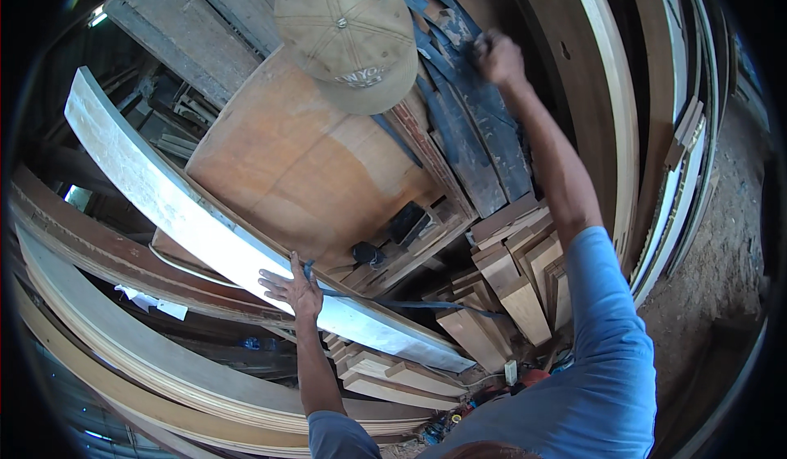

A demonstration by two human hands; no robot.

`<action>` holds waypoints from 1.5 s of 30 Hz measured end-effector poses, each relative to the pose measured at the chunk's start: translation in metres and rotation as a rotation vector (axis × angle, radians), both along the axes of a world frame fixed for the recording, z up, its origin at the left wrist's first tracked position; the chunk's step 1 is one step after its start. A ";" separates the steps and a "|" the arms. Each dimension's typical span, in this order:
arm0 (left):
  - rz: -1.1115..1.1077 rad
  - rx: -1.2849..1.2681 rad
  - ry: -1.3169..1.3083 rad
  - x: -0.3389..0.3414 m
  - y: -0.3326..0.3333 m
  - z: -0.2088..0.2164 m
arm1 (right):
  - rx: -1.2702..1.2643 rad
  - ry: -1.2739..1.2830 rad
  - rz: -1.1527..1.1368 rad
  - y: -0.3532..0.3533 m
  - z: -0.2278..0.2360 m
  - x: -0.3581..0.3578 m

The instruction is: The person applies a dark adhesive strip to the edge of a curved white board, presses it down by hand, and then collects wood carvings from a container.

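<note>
My left hand (297, 291) lies with fingers spread on a long pale curved board (205, 229) that slants across the left and middle. Beside its thumb, a dark blue strip (410, 302) comes over the board's edge and runs right toward stacked wood pieces. My right hand (498, 56) is stretched far forward at the upper right, fingers curled closed beside blue, paint-worn strips (459, 90) draped over planks. What it grips, if anything, is hidden. Left of it, a khaki cap (344, 33) rests above a curved brown plywood panel (303, 164).
Cut wood blocks (525, 295) stack right of centre, with more pieces (402, 373) below the board. A small black box (409, 223) sits on the wood near the panel. Tall curved boards (615, 90) rise at right; curved laminated panels (164, 361) fill the lower left.
</note>
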State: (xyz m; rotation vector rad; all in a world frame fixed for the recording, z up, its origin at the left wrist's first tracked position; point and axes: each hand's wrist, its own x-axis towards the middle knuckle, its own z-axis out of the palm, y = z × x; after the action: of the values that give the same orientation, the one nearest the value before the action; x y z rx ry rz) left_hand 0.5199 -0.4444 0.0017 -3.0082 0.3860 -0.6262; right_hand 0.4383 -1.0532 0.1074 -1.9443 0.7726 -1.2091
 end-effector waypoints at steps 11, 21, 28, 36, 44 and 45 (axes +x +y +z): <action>0.038 -0.020 0.059 -0.016 -0.010 0.014 | 0.019 0.248 -0.063 -0.051 0.064 0.046; 0.067 -0.020 0.078 -0.018 -0.018 0.019 | -0.046 -0.065 -0.242 -0.065 0.061 0.039; 0.034 -0.026 0.042 -0.015 -0.015 0.014 | -0.002 -0.008 -0.161 -0.066 0.068 0.017; 0.048 -0.031 0.048 -0.016 -0.014 0.015 | -0.171 0.075 -0.018 -0.053 0.062 0.016; 0.031 -0.040 0.039 -0.014 -0.019 0.017 | -0.113 -0.027 -0.065 -0.078 0.061 0.057; 0.025 -0.040 0.035 -0.013 -0.018 0.015 | -0.080 0.027 -0.002 -0.075 0.060 0.060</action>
State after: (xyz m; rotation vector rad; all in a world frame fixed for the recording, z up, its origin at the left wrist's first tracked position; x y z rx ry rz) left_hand 0.5065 -0.4627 0.0163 -3.0611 0.3411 -0.5870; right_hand 0.4978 -1.1279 0.1679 -2.0287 0.7511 -1.2344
